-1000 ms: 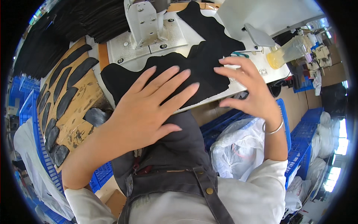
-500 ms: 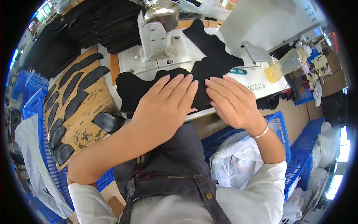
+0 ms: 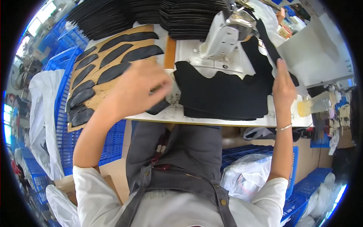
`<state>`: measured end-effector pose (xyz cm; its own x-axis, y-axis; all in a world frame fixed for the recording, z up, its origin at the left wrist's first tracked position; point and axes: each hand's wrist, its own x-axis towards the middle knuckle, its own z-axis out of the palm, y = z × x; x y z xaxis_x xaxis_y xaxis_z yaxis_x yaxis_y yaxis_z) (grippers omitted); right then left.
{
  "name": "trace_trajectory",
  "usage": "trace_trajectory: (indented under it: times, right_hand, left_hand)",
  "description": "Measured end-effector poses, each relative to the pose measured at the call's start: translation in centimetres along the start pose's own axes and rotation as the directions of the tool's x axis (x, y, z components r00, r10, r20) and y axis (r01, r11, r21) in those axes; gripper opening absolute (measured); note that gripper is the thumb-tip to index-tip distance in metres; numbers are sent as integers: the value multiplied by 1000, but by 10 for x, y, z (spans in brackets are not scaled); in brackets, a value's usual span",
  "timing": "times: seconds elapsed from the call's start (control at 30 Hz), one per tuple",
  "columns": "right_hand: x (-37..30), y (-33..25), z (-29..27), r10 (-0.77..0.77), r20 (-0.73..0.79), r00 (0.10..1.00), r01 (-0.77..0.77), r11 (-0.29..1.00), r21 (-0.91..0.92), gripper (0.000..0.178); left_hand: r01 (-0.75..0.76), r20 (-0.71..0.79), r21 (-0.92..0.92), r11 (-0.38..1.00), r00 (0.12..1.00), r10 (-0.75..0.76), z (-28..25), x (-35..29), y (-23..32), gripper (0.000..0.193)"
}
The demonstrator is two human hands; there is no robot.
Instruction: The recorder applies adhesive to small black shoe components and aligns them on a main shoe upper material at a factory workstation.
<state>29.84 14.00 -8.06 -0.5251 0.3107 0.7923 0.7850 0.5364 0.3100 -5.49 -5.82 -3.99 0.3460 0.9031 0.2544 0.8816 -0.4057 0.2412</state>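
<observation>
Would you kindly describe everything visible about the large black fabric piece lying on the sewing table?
The large black fabric piece looks matte, soft and felt-like, with a wavy, scalloped upper edge. It seems to be several layers stacked flat on the white table, in front of the sewing machine. A narrow black strip rises from its right side, where the right hand touches it.

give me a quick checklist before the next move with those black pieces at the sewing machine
1. Large black fabric piece lying flat on the white sewing table: ok.
2. Left hand has a firm grip on the small black piece at the table edge: cannot tell, the hand is blurred.
3. Right hand on the narrow black strip: ok, fingers touch it.
4. Both hands away from the sewing machine head: ok.
5. Cut black pieces laid out in rows on the brown board: ok.
</observation>
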Motion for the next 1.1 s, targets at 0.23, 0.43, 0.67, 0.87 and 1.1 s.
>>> trace_trajectory:
  times: [0.23, 0.43, 0.67, 0.87, 1.1]
  right_hand:
    - [-22, 3, 36, 41, 420, 906, -158, 956, 247, 40]
    - [3, -2, -17, 279, 625, 729, -632, 626, 457, 29]
    - [19, -89, -104, -140, 13, 990, 107, 810, 576, 29]
    - [28, -174, -107, -368, -451, 813, 563, 692, 451, 22]
    - [57, -142, -117, 251, 34, 967, -133, 391, 911, 21]
  left_hand:
    - [25, 6, -77, 997, 1000, -24, 19, -33, 0, 36]
    - [153, 68, -220, 964, 988, -141, 6, -28, -18, 13]
    - [376, 148, -878, 296, 801, -580, -26, -18, 17, 11]
    - [358, 269, -923, 143, 863, -428, -12, 17, 63, 15]
    - [84, 0, -980, 181, 907, -420, 11, 30, 57, 51]
